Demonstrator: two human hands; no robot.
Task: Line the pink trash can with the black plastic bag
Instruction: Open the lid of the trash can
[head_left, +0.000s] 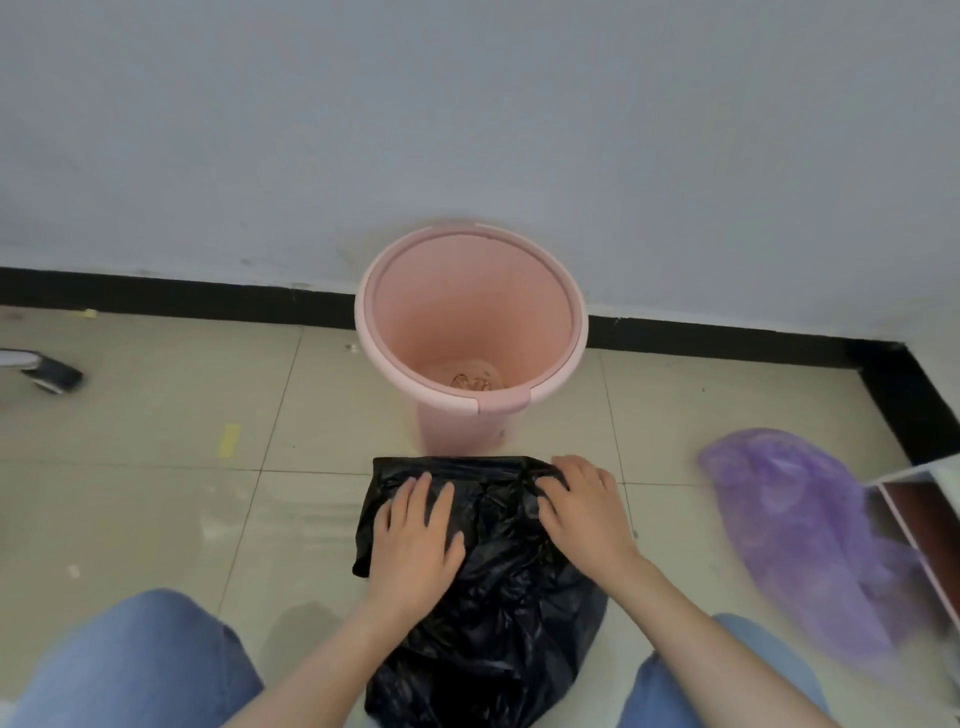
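Black crinkled plastic bag (488, 587) lies at lower centre under the left hand (415, 540), fingers spread flat, and the right hand (584, 512), fingertips curled pinching its edge; thin film (likely clingy) may tear or stay shut before reaching the round pink plastic trash can (470, 338) above it.

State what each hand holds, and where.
Both hands lie on the black bag near its far edge: left hand flat, right hand apparently pinching it.

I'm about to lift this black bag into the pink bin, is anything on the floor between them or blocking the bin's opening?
Nothing visible does. The crumpled black plastic bag lies directly in front of the round pink plastic trash can, with only bare tile between. The opening is uncovered; a little debris sits at the bottom. The purple plastic bag lies off to the right.
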